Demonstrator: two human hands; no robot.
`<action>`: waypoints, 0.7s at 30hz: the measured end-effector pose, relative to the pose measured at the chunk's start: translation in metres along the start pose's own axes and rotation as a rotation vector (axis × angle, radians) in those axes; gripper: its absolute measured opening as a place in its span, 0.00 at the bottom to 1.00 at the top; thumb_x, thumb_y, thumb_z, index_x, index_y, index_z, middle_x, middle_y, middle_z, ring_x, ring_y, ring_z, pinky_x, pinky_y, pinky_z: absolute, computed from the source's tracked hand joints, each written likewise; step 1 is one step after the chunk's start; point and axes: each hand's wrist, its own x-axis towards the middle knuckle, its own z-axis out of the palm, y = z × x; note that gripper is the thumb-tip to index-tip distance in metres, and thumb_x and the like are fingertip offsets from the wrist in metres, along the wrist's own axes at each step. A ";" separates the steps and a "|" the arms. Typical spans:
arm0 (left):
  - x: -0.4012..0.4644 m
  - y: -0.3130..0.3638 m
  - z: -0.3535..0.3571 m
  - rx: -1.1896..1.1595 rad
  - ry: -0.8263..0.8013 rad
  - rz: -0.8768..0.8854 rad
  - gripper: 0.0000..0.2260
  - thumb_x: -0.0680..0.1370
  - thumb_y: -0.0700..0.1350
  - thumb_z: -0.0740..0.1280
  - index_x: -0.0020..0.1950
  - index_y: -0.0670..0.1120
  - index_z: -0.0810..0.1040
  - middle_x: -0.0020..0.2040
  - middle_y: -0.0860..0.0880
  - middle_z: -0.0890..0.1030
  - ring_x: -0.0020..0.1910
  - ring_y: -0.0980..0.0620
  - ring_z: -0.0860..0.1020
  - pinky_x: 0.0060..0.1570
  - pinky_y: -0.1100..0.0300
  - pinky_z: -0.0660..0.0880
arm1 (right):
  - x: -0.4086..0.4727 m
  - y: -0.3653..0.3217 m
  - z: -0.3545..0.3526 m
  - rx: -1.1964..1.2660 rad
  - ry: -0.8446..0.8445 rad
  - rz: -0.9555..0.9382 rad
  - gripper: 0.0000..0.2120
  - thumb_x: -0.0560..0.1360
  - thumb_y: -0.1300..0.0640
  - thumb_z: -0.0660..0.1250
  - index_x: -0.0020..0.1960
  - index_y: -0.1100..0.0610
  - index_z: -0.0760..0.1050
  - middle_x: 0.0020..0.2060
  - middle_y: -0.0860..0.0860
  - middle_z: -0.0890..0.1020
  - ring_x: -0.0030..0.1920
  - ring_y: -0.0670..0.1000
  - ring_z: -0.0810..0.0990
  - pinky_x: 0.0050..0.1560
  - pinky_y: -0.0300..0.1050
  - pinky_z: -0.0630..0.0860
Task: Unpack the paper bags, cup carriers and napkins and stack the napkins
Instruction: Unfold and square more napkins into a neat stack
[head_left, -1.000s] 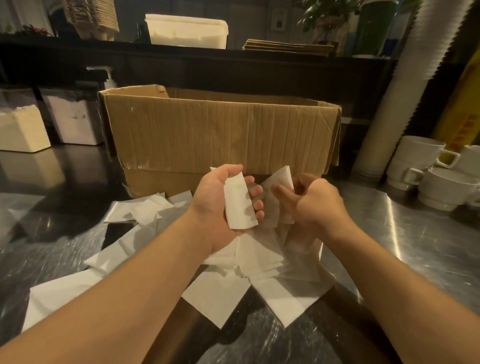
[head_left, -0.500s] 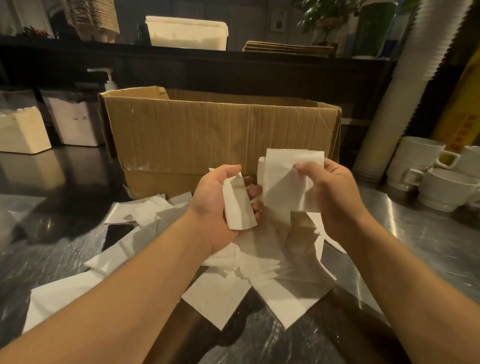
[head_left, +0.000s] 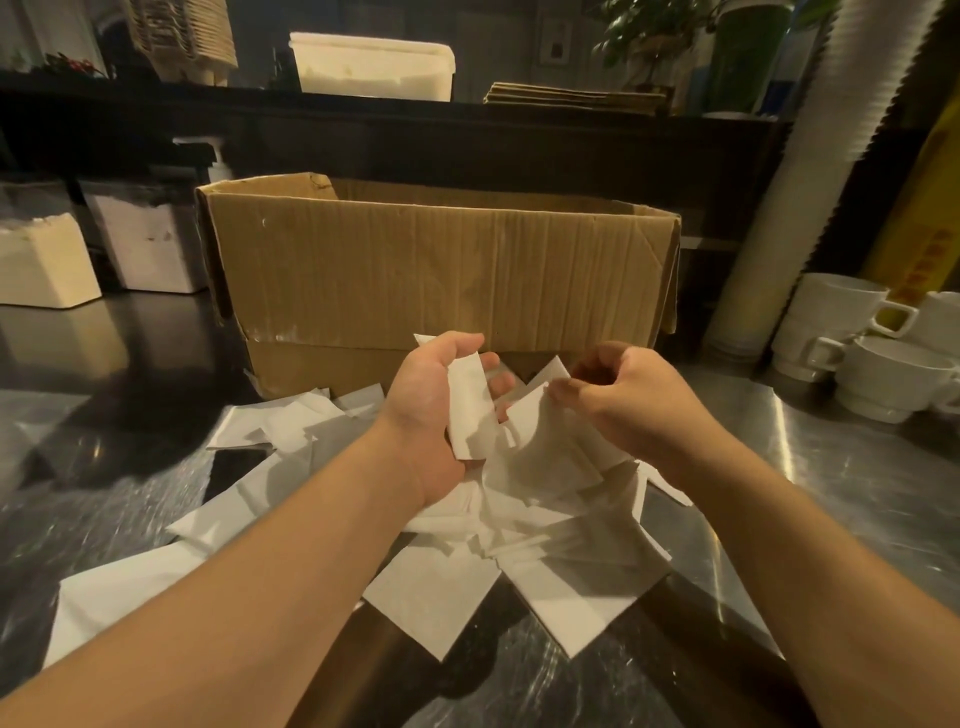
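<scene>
White paper napkins (head_left: 566, 566) lie scattered in a loose heap on the steel counter in front of an open cardboard box (head_left: 441, 270). My left hand (head_left: 431, 410) grips a small stack of napkins (head_left: 470, 410) held upright on edge. Just to its right, my right hand (head_left: 628, 405) pinches the top edge of another napkin (head_left: 540, 431) above the heap, beside the stack. The inside of the box is hidden.
White stacked cups (head_left: 852, 343) stand at the right, beside a tall sleeve of paper cups (head_left: 795, 208). White tubs (head_left: 41, 265) sit at the left. A dark shelf behind the box carries a plastic container (head_left: 371, 65) and flat brown paper bags (head_left: 576, 96).
My right hand, which had lifted a napkin up high half a second ago, has come down with it beside the stack in my left hand. The left hand has barely moved.
</scene>
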 end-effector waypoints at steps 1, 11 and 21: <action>0.000 0.000 0.001 0.001 0.001 0.007 0.10 0.79 0.51 0.65 0.50 0.45 0.78 0.38 0.48 0.79 0.36 0.49 0.77 0.42 0.54 0.72 | -0.001 0.000 0.000 -0.020 -0.006 -0.014 0.11 0.78 0.45 0.71 0.54 0.51 0.77 0.47 0.48 0.81 0.46 0.49 0.81 0.40 0.39 0.79; 0.004 0.004 -0.001 -0.037 0.059 0.173 0.07 0.79 0.47 0.66 0.52 0.44 0.76 0.35 0.47 0.77 0.33 0.49 0.73 0.37 0.56 0.70 | -0.011 -0.003 -0.005 -0.191 -0.152 -0.295 0.25 0.77 0.59 0.68 0.71 0.44 0.67 0.68 0.44 0.70 0.74 0.54 0.63 0.79 0.59 0.56; 0.006 0.003 -0.001 -0.069 0.083 0.188 0.05 0.78 0.46 0.67 0.48 0.44 0.77 0.33 0.49 0.80 0.34 0.50 0.75 0.40 0.55 0.70 | -0.008 0.001 -0.001 -0.198 -0.118 -0.338 0.13 0.79 0.58 0.69 0.47 0.39 0.72 0.46 0.33 0.71 0.70 0.56 0.68 0.74 0.65 0.62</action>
